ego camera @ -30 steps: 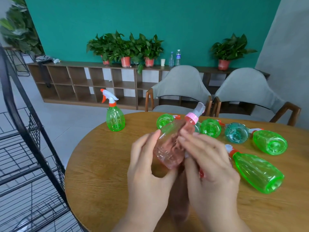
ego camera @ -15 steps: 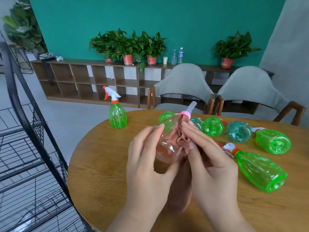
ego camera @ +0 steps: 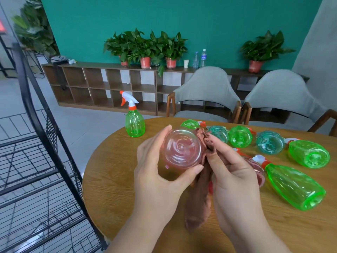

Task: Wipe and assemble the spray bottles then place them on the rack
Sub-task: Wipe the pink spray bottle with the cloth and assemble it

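My left hand (ego camera: pixel 156 172) grips a clear pink spray bottle (ego camera: pixel 182 147) above the round wooden table (ego camera: pixel 113 179), its round base turned toward me. My right hand (ego camera: pixel 235 179) pinches a brown cloth (ego camera: pixel 198 203) and presses it against the bottle's right side; the cloth's tail hangs down between my hands. An assembled green spray bottle (ego camera: pixel 134 122) with a white and orange trigger stands upright at the table's far left. Several green and teal bottles lie on their sides at the right, the nearest a large green one (ego camera: pixel 293 187).
A black wire rack (ego camera: pixel 42 161) with several shelves stands on the floor to the left of the table. Two grey chairs (ego camera: pixel 206 94) sit behind the table. A low wooden shelf unit with potted plants lines the teal wall.
The pink bottle has tipped from lying sideways with its pink cap up-right so that its base faces me. The cloth has shifted from the bottle's front to its right side.
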